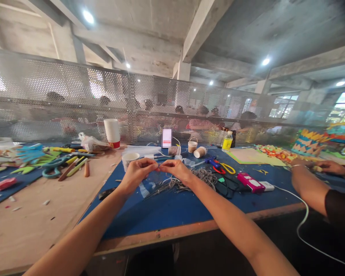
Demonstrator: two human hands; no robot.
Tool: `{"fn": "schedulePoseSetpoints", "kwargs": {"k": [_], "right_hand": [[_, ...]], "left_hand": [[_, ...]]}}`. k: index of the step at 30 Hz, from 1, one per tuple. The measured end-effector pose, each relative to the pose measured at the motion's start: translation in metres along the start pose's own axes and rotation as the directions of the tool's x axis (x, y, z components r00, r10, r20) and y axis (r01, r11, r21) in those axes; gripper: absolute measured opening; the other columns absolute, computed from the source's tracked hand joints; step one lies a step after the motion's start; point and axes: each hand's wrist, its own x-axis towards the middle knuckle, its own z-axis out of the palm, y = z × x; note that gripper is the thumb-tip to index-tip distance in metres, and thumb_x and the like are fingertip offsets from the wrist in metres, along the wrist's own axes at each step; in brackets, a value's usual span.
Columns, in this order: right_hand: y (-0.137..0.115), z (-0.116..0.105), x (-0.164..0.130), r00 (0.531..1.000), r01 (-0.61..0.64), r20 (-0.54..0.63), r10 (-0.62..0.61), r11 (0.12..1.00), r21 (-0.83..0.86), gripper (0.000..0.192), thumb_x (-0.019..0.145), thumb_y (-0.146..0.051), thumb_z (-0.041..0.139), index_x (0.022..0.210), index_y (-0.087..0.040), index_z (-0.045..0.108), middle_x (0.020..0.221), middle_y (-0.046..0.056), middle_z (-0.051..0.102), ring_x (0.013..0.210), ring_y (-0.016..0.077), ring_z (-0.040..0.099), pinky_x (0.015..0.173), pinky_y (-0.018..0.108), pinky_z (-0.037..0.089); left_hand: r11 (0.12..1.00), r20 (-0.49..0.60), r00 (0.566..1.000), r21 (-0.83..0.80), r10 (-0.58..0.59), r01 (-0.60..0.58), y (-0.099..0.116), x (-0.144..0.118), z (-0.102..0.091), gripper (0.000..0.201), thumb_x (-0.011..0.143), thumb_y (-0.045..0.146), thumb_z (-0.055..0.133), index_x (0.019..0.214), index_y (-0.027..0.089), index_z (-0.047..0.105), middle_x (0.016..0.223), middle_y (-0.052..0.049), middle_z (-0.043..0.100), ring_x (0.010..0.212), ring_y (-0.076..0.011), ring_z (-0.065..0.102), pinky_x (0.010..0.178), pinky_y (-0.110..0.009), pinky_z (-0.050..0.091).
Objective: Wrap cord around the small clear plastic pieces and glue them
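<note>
Far left, on the wooden table [46,214]: blue and green foam cut-outs [31,152]; a red item [2,184], too blurred to identify; teal-handled scissors [53,163]; yellow and brown sticks [77,166] beside them; a crumpled clear bag [89,142]; a stack of white paper cups [112,133] with a red base, upright near the mesh partition [74,96].

Centre, on the blue mat [175,209]: a white cup [130,158], upright; left hand [138,172], fingers curled, thumb and fingertips pinched shut on a thin grey cord [158,164]; right hand [176,170], fingers likewise closed, pinching the same cord; the two hands almost touching, raised just above the mat; the cord short between them, hard to make out in detail; a tangled heap of grey cord [201,177] lying on the mat just beside and behind the right hand; a lit phone [166,138], upright behind the hands; two small paper cups [197,149], one upright, one tipped on its side.

Right of centre: scissors with red and yellow handles [224,168]; a yellow-labelled bottle [227,142]; a pink-and-white device [251,182] with a white cable [301,218] trailing off the table edge.

Far right: another person's hands [319,168] resting on the mat, grip not discernible; colourful patterned craft pieces [310,142] behind them.
</note>
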Motion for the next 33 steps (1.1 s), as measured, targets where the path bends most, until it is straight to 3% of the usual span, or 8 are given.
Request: {"fn": "schedulePoseSetpoints", "kwargs": {"k": [6, 9, 11, 15, 20, 23, 28, 33], "right_hand": [[0.006, 0.012, -0.003, 0.981, 0.131, -0.103, -0.165, 0.953, -0.273, 0.019, 0.078, -0.035, 0.071, 0.080, -0.017, 0.073, 0.078, 0.002, 0.067, 0.069, 0.0128, 0.057, 0.064, 0.025, 0.044], [0.005, 0.018, -0.008, 0.969, 0.137, -0.133, -0.206, 0.905, -0.402, 0.017, 0.082, -0.033, 0.067, 0.085, -0.017, 0.073, 0.075, 0.002, 0.065, 0.064, 0.0119, 0.054, 0.059, 0.024, 0.041], [0.002, 0.021, -0.011, 0.950, 0.164, -0.146, -0.276, 0.838, -0.521, 0.015, 0.084, -0.031, 0.066, 0.086, -0.018, 0.073, 0.074, 0.001, 0.062, 0.064, 0.0116, 0.053, 0.061, 0.024, 0.040], [-0.005, 0.020, -0.014, 0.917, 0.216, -0.079, -0.392, 0.652, -0.727, 0.010, 0.086, -0.027, 0.065, 0.089, -0.022, 0.074, 0.074, 0.000, 0.057, 0.067, 0.0115, 0.053, 0.068, 0.026, 0.039], [-0.010, 0.007, -0.012, 0.897, 0.264, 0.005, -0.443, 0.526, -0.809, 0.009, 0.086, -0.029, 0.067, 0.088, -0.023, 0.074, 0.081, 0.001, 0.057, 0.078, 0.0129, 0.054, 0.077, 0.029, 0.036], [-0.010, -0.005, -0.007, 0.925, 0.245, -0.001, -0.379, 0.601, -0.761, 0.015, 0.085, -0.035, 0.068, 0.085, -0.022, 0.075, 0.078, 0.001, 0.054, 0.074, 0.0122, 0.052, 0.072, 0.026, 0.037], [-0.002, -0.020, 0.001, 0.988, 0.145, 0.019, -0.154, 0.874, -0.463, 0.024, 0.076, -0.041, 0.074, 0.082, -0.017, 0.074, 0.078, 0.001, 0.060, 0.070, 0.0119, 0.053, 0.064, 0.024, 0.040], [0.006, -0.016, 0.004, 0.998, 0.064, 0.000, -0.065, 0.976, -0.211, 0.030, 0.071, -0.044, 0.076, 0.083, -0.017, 0.072, 0.073, 0.001, 0.065, 0.066, 0.0124, 0.055, 0.063, 0.024, 0.041]], "left_hand": [[0.991, -0.133, 0.989, 0.126, 0.065, -0.048, -0.006, 0.001, 0.001, 0.024, 0.078, 0.040, 0.064, 0.081, 0.017, 0.068, 0.071, -0.004, 0.071, 0.059, -0.0157, 0.059, 0.052, -0.024, 0.039], [0.941, -0.183, 0.969, 0.324, 0.164, -0.098, -0.009, -0.001, 0.002, 0.020, 0.080, 0.037, 0.061, 0.081, 0.018, 0.069, 0.072, -0.004, 0.072, 0.066, -0.0183, 0.064, 0.060, -0.026, 0.042], [0.850, -0.187, 0.954, 0.516, 0.235, -0.109, -0.009, -0.003, 0.002, 0.018, 0.081, 0.034, 0.059, 0.082, 0.020, 0.070, 0.072, -0.003, 0.072, 0.065, -0.0185, 0.064, 0.060, -0.026, 0.041], [0.633, -0.060, 0.942, 0.755, 0.329, -0.173, -0.011, -0.005, 0.002, 0.018, 0.084, 0.030, 0.055, 0.088, 0.024, 0.071, 0.081, -0.003, 0.074, 0.071, -0.0200, 0.066, 0.062, -0.027, 0.039], [0.584, 0.114, 0.941, 0.758, 0.319, -0.290, -0.013, -0.004, 0.001, 0.022, 0.086, 0.029, 0.052, 0.091, 0.025, 0.072, 0.087, -0.004, 0.075, 0.076, -0.0209, 0.067, 0.065, -0.027, 0.040], [0.674, 0.143, 0.960, 0.688, 0.239, -0.270, -0.011, -0.004, 0.002, 0.020, 0.083, 0.027, 0.054, 0.087, 0.024, 0.073, 0.078, -0.002, 0.074, 0.067, -0.0181, 0.063, 0.063, -0.027, 0.040], [0.917, 0.199, 0.972, 0.350, 0.127, -0.192, -0.003, -0.003, 0.003, 0.018, 0.081, 0.030, 0.058, 0.081, 0.019, 0.072, 0.073, -0.002, 0.071, 0.068, -0.0166, 0.060, 0.063, -0.026, 0.042], [0.994, 0.134, 0.990, 0.092, 0.040, -0.053, -0.002, -0.001, 0.002, 0.022, 0.079, 0.037, 0.065, 0.081, 0.016, 0.071, 0.073, -0.003, 0.071, 0.058, -0.0127, 0.053, 0.052, -0.024, 0.037]]}}
